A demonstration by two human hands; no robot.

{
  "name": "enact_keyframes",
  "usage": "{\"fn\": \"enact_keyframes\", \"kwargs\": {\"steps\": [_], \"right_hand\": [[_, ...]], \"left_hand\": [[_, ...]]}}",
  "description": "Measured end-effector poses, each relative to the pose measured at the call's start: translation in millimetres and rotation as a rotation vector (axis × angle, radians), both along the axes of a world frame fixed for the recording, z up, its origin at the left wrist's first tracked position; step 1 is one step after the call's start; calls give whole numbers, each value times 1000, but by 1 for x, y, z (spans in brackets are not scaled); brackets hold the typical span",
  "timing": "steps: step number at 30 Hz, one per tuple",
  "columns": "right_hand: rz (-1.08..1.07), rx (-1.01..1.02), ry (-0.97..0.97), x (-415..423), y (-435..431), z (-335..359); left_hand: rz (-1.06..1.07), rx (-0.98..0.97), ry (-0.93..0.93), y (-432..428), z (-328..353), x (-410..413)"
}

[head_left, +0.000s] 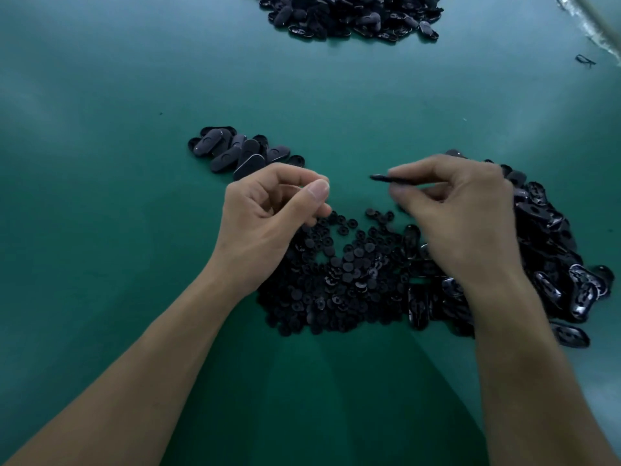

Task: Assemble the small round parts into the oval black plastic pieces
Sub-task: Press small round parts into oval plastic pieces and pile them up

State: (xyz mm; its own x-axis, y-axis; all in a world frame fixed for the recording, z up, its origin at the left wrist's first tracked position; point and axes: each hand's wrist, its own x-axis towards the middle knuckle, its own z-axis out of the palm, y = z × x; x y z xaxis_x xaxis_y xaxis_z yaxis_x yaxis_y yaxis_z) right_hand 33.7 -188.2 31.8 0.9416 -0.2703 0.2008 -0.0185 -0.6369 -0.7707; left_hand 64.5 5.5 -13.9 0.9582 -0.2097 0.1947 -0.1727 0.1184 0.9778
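Observation:
A heap of small round black parts [339, 277] lies on the green table between my wrists. My right hand [457, 213] hovers above it and pinches one oval black piece [386, 178] edge-on between thumb and fingers. My left hand [268, 213] is beside it with curled fingers and the thumb against the forefinger; whether a round part sits in that pinch is hidden. Unfilled oval pieces [551, 264] are piled at the right, partly behind my right hand. A small group of oval pieces [235, 151] lies face down behind my left hand.
A large pile of black oval pieces [349, 15] sits at the far edge of the green table [100, 163]. A small black scrap [585, 60] and a strip of clear plastic [591, 25] lie at the far right.

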Motion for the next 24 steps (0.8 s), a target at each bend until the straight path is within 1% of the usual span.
{"fn": "enact_keyframes", "kwargs": {"steps": [2, 5, 7, 9, 11, 13, 16, 18, 24], "right_hand": [[143, 52, -26, -2, 14, 3], [275, -26, -53, -5, 29, 4], [276, -67, -73, -6, 32, 3], [274, -57, -37, -6, 29, 2], [283, -71, 85, -5, 25, 0], [277, -149, 227, -5, 21, -4], [252, -278, 334, -5, 20, -9], [258, -308, 361, -4, 21, -12], [226, -252, 347, -2, 23, -17]], "left_hand": [[-25, -11, 17, 0, 3, -2], [-47, 12, 9, 1, 3, -4], [-40, 39, -11, 0, 2, -3], [-31, 36, -8, 0, 0, -2], [-23, 6, 5, 1, -2, -1], [-8, -13, 15, 2, -4, 1], [-4, -42, 25, 1, -5, 1], [-8, -52, 27, 0, -4, 1], [-9, -63, 52, 0, -3, 1]]}}
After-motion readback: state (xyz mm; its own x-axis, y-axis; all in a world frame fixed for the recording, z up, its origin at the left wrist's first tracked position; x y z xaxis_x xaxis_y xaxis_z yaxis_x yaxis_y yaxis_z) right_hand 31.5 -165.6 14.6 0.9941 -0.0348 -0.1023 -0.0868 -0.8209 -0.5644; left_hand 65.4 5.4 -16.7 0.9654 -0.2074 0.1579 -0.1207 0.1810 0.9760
